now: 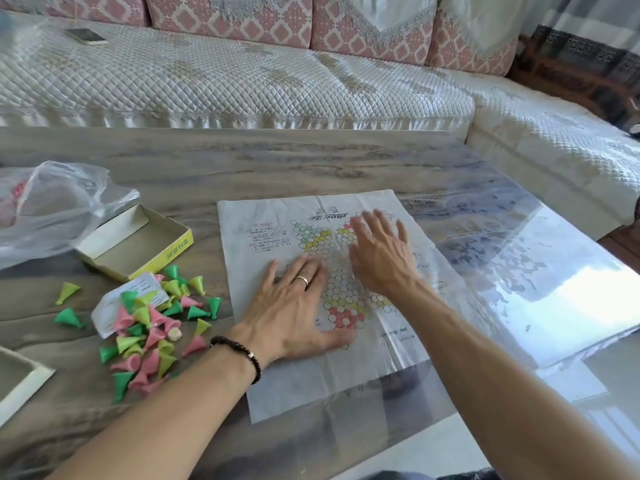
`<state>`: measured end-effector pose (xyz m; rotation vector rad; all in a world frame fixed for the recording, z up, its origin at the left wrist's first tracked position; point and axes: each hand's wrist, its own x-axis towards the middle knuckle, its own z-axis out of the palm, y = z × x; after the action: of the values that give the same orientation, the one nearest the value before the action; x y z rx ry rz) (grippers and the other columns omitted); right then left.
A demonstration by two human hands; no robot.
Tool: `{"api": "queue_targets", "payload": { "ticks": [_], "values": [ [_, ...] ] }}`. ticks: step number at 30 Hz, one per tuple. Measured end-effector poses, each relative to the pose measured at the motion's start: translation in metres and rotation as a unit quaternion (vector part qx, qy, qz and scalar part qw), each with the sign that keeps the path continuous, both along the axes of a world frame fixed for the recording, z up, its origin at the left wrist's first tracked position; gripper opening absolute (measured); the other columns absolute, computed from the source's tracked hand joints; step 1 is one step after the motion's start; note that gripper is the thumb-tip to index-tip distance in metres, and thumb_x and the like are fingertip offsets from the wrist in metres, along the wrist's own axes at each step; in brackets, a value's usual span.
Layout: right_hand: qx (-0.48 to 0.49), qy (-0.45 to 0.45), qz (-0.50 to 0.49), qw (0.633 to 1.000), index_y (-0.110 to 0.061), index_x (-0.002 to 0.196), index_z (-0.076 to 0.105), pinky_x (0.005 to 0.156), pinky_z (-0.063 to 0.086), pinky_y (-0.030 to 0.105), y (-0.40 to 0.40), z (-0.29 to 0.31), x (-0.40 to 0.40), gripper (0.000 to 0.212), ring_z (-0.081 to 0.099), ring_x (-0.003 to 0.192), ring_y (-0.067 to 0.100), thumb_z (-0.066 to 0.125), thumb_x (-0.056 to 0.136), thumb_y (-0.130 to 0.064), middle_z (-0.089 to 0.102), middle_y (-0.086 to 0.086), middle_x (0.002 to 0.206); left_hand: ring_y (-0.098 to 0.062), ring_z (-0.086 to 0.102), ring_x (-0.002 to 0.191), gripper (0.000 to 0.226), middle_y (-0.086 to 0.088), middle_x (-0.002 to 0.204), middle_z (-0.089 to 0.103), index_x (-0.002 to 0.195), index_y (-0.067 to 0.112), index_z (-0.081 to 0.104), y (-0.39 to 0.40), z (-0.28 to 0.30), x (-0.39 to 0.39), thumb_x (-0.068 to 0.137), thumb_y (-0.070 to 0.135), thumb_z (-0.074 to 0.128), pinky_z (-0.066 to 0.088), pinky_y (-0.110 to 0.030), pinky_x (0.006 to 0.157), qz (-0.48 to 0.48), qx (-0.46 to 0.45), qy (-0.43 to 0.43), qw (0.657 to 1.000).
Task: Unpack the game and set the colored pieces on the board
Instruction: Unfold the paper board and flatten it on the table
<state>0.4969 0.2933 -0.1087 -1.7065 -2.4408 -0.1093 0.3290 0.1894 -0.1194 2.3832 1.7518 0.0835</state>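
Observation:
A thin paper game board [263, 237] printed with a star of coloured circles lies spread flat on the table. My left hand [294, 306] presses flat on its lower middle, fingers straight, a ring on one finger. My right hand [377, 251] lies flat on the upper right of the star, fingers spread. A heap of small cone pieces [152, 320] in pink, green and yellow-green lies loose on the table left of the board, partly on a folded white leaflet [114, 306]. Neither hand holds a piece.
An open yellow-edged box tray [138, 244] sits left of the board, with a crumpled clear plastic bag [52, 206] behind it. Another box part [20, 379] pokes in at the left edge. A quilted sofa [242, 81] runs behind the wooden table [242, 161].

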Motion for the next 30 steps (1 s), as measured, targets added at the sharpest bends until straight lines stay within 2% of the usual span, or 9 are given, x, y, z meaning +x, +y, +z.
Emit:
{"api": "queue_targets", "payload": {
  "ticks": [2, 5, 7, 11, 14, 17, 23, 27, 30],
  "values": [
    [-0.021, 0.066, 0.044, 0.997, -0.019, 0.143, 0.036, 0.114, 0.026, 0.043, -0.033, -0.002, -0.002, 0.046, 0.032, 0.14, 0.023, 0.031, 0.101, -0.037, 0.034, 0.003, 0.153, -0.015, -0.012, 0.148, 0.122, -0.002, 0.162, -0.006, 0.154, 0.016, 0.0, 0.001, 0.001, 0.0, 0.065, 0.096, 0.023, -0.006, -0.049, 0.119, 0.0, 0.004, -0.006, 1.0],
    [-0.095, 0.02, 0.004, 0.995, -0.033, 0.152, 0.015, 0.12, 0.008, 0.04, -0.051, -0.011, 0.035, 0.062, 0.005, 0.148, 0.012, 0.016, 0.097, -0.059, 0.007, -0.009, 0.16, -0.014, -0.014, 0.147, 0.126, -0.002, 0.162, -0.011, 0.154, 0.015, -0.005, -0.003, 0.0, -0.004, 0.063, 0.097, 0.022, -0.004, -0.049, 0.119, 0.001, -0.003, 0.01, 1.0],
    [-0.136, -0.006, -0.045, 0.99, -0.034, 0.153, 0.006, 0.12, 0.002, 0.043, -0.041, -0.011, 0.062, 0.068, -0.002, 0.148, 0.012, 0.012, 0.093, -0.066, -0.002, -0.009, 0.161, -0.017, -0.017, 0.147, 0.127, -0.005, 0.161, -0.015, 0.153, 0.012, -0.009, -0.011, 0.0, -0.007, 0.063, 0.097, 0.021, -0.004, -0.051, 0.119, 0.005, -0.016, 0.019, 1.0],
    [-0.139, -0.005, -0.091, 0.986, -0.028, 0.153, 0.009, 0.119, 0.002, 0.051, -0.037, -0.003, 0.06, 0.067, -0.001, 0.149, 0.021, 0.017, 0.095, -0.062, 0.0, 0.001, 0.162, -0.021, -0.022, 0.145, 0.122, -0.008, 0.159, -0.018, 0.152, 0.009, -0.011, -0.03, 0.001, -0.006, 0.069, 0.094, 0.017, -0.007, -0.053, 0.117, 0.023, 0.002, 0.021, 1.0],
    [-0.116, 0.049, -0.021, 0.992, -0.026, 0.152, 0.012, 0.12, 0.003, 0.048, -0.069, -0.001, 0.018, 0.063, -0.001, 0.148, 0.021, 0.02, 0.098, -0.057, 0.001, 0.001, 0.161, -0.022, -0.021, 0.146, 0.113, -0.008, 0.161, -0.013, 0.153, 0.009, -0.003, -0.041, -0.003, 0.007, 0.075, 0.089, 0.016, -0.006, -0.053, 0.117, 0.027, 0.021, 0.005, 0.999],
    [-0.111, 0.013, 0.04, 0.993, -0.034, 0.152, 0.012, 0.119, 0.002, 0.044, -0.093, -0.01, 0.01, 0.06, -0.002, 0.148, 0.015, 0.019, 0.098, -0.058, 0.0, -0.005, 0.161, -0.021, -0.015, 0.147, 0.107, -0.008, 0.162, -0.007, 0.153, 0.01, 0.001, -0.051, -0.007, 0.011, 0.078, 0.084, 0.016, -0.005, -0.051, 0.118, 0.035, 0.021, 0.002, 0.999],
    [-0.14, -0.02, -0.033, 0.989, -0.037, 0.152, 0.001, 0.12, 0.001, 0.048, -0.068, -0.01, 0.065, 0.066, -0.007, 0.148, 0.01, 0.011, 0.094, -0.065, -0.007, -0.009, 0.161, -0.018, -0.017, 0.147, 0.106, -0.007, 0.161, -0.011, 0.153, 0.01, -0.007, -0.065, -0.008, -0.01, 0.079, 0.083, 0.014, -0.005, -0.05, 0.119, 0.025, 0.013, 0.021, 0.999],
    [-0.157, -0.018, -0.056, 0.986, -0.029, 0.153, 0.001, 0.119, 0.0, 0.049, -0.072, -0.005, 0.051, 0.065, -0.006, 0.148, 0.016, 0.014, 0.097, -0.059, -0.006, -0.003, 0.162, -0.019, -0.017, 0.147, 0.103, -0.006, 0.161, -0.011, 0.153, 0.012, -0.005, -0.074, -0.005, -0.013, 0.08, 0.081, 0.015, -0.006, -0.05, 0.119, 0.025, 0.006, 0.007, 1.0],
    [-0.128, 0.016, -0.042, 0.991, -0.023, 0.153, 0.007, 0.119, 0.005, 0.047, -0.089, 0.002, 0.026, 0.064, 0.0, 0.149, 0.02, 0.02, 0.098, -0.055, 0.001, 0.002, 0.162, -0.017, -0.017, 0.147, 0.097, -0.004, 0.161, -0.01, 0.153, 0.014, -0.003, -0.086, 0.002, -0.022, 0.084, 0.079, 0.018, -0.007, -0.049, 0.119, 0.022, 0.015, -0.004, 1.0]
  ]
}}
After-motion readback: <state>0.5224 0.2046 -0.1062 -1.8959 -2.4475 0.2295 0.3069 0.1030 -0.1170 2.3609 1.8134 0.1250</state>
